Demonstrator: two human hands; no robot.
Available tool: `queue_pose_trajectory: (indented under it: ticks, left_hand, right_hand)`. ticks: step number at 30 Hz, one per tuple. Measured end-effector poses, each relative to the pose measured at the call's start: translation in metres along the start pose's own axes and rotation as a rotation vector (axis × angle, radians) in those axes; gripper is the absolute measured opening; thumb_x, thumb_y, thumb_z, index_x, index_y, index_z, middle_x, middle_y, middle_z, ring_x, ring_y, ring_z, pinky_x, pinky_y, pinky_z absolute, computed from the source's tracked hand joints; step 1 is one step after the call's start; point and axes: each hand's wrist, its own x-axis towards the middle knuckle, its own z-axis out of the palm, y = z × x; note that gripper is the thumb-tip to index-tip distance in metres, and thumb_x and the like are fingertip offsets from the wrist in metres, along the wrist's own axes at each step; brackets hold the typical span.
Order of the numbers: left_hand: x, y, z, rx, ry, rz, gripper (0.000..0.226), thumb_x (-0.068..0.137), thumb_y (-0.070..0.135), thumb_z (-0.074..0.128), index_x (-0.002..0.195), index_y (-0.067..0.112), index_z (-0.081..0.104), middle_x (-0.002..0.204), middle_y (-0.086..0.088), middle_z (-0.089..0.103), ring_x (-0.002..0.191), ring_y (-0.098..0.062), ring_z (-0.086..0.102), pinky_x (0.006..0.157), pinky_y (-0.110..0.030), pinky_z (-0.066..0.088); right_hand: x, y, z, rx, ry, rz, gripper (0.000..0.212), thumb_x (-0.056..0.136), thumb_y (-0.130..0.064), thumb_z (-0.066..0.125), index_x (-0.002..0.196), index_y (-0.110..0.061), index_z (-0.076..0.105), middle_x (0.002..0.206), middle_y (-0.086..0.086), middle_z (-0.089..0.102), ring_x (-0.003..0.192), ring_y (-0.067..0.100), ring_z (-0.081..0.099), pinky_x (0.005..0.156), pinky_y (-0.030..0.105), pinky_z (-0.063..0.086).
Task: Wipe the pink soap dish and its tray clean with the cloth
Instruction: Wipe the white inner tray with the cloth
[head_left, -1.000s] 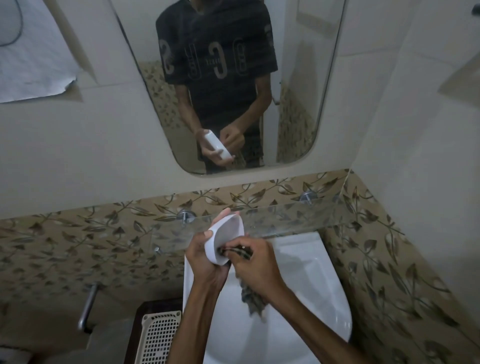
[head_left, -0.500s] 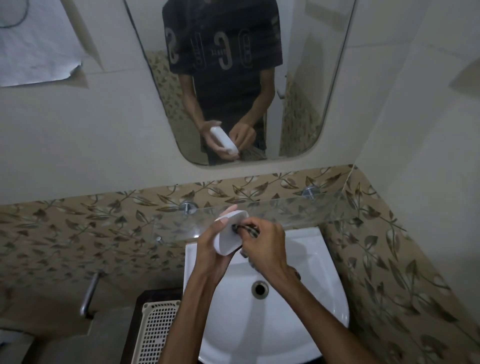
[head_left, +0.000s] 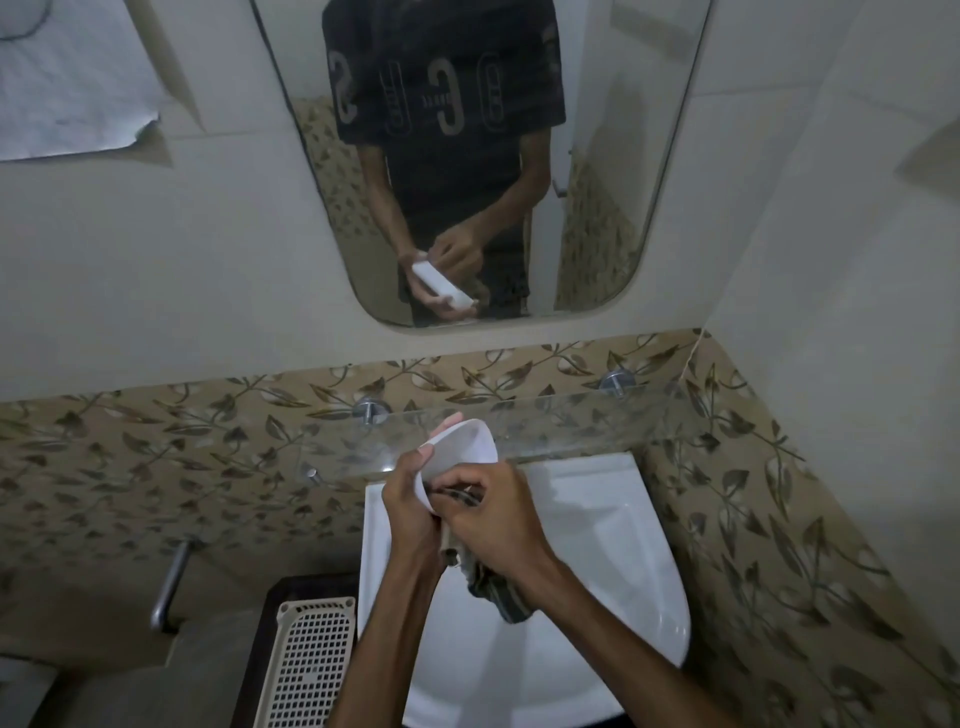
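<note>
My left hand (head_left: 410, 499) grips a pale oval soap dish (head_left: 462, 449), tilted on edge above the sink, thumb on its near rim and fingertips behind its far side. It looks whitish in this dim light. My right hand (head_left: 488, 514) holds a dark striped cloth (head_left: 493, 590) and presses it against the lower inside of the dish; the rest of the cloth hangs down below my wrist. I cannot tell whether this piece is the dish or its tray.
A white sink (head_left: 597, 561) lies under my hands. A glass shelf (head_left: 571, 426) runs along the leaf-patterned tiles behind it. The mirror (head_left: 467, 156) above reflects me. A cream perforated basket (head_left: 311, 665) and a metal handle (head_left: 171, 582) are at the lower left.
My right hand has worked the cloth lower inside the dish, and more cloth hangs below the wrist again. The dish stays in my left hand. The view shifted slightly.
</note>
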Motion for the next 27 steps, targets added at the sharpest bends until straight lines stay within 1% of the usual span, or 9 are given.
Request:
queue_pose_trajectory:
  ticks: [3,6,10,15,19,21,23,25,27]
  left_hand:
    - [-0.001,0.0,0.002,-0.019,-0.013,0.02,0.087,0.068,0.048,0.076,0.141,0.005,0.06,0.126,-0.025,0.065,0.109,-0.033,0.063,0.091,-0.045,0.048]
    - [0.0,0.004,0.006,-0.007,-0.017,0.044,0.087,0.065,0.05,0.079,0.138,0.006,0.064,0.122,-0.02,0.069,0.104,-0.028,0.068,0.086,-0.043,0.051]
    - [0.004,0.01,0.0,-0.096,-0.019,0.041,0.086,0.071,0.046,0.074,0.141,-0.001,0.059,0.123,-0.028,0.065,0.104,-0.033,0.068,0.082,-0.035,0.061]
    - [0.002,0.005,0.008,-0.155,-0.043,0.028,0.083,0.072,0.041,0.078,0.14,-0.003,0.059,0.123,-0.025,0.069,0.107,-0.032,0.071,0.087,-0.035,0.061]
    - [0.005,0.006,0.001,-0.16,0.009,0.022,0.064,0.091,0.037,0.05,0.139,-0.004,0.06,0.138,-0.033,0.056,0.125,-0.039,0.057,0.109,-0.043,0.046]
    - [0.005,0.003,0.0,-0.165,0.064,0.031,0.05,0.092,0.035,0.053,0.122,0.0,0.074,0.125,-0.024,0.068,0.114,-0.03,0.068,0.101,-0.037,0.055]
    - [0.006,0.001,0.0,-0.172,0.07,0.051,0.041,0.096,0.034,0.05,0.102,0.009,0.082,0.104,-0.011,0.078,0.098,-0.019,0.075,0.083,-0.029,0.061]
    - [0.007,0.005,0.0,-0.164,0.06,0.05,0.044,0.097,0.034,0.046,0.104,0.01,0.082,0.102,-0.007,0.079,0.094,-0.018,0.076,0.077,-0.028,0.061]
    - [0.005,0.011,0.004,-0.141,0.053,0.07,0.051,0.091,0.037,0.052,0.123,0.004,0.074,0.114,-0.015,0.074,0.1,-0.025,0.072,0.08,-0.032,0.061]
  right_hand:
    - [0.014,0.005,-0.008,-0.091,0.204,0.042,0.008,0.084,-0.016,0.079,0.09,-0.018,0.084,0.083,-0.008,0.081,0.075,0.005,0.074,0.071,0.027,0.062]
    - [0.027,0.004,-0.01,-0.094,0.322,0.075,0.006,0.085,-0.014,0.079,0.088,-0.016,0.083,0.083,-0.006,0.08,0.075,0.007,0.073,0.069,0.028,0.06]
    - [0.016,-0.004,0.005,0.013,0.111,-0.042,0.015,0.082,-0.022,0.081,0.097,-0.02,0.085,0.094,-0.01,0.081,0.084,0.003,0.074,0.079,0.03,0.064]
    - [0.029,-0.006,-0.001,-0.072,0.342,-0.08,0.014,0.087,-0.011,0.078,0.099,-0.015,0.083,0.099,-0.002,0.08,0.089,0.01,0.072,0.083,0.033,0.062]
    - [0.024,-0.016,0.004,-0.168,0.08,-0.352,0.019,0.084,-0.009,0.072,0.095,-0.018,0.084,0.094,-0.003,0.079,0.087,0.008,0.07,0.081,0.025,0.058]
    - [0.031,-0.018,-0.001,-0.202,0.126,-0.354,0.02,0.082,-0.007,0.072,0.094,-0.017,0.084,0.094,-0.003,0.08,0.088,0.011,0.072,0.081,0.031,0.059]
    - [0.036,-0.021,-0.004,-0.243,0.144,-0.39,0.021,0.082,-0.006,0.071,0.095,-0.017,0.083,0.096,-0.002,0.08,0.089,0.013,0.073,0.081,0.034,0.059]
    - [0.041,-0.024,-0.009,-0.324,0.14,-0.413,0.021,0.082,-0.007,0.072,0.096,-0.018,0.083,0.099,-0.002,0.081,0.09,0.016,0.073,0.08,0.034,0.059]
    - [0.047,-0.022,-0.019,-0.421,0.177,-0.331,0.02,0.084,-0.007,0.074,0.098,-0.019,0.084,0.1,-0.001,0.081,0.09,0.02,0.073,0.078,0.035,0.06]
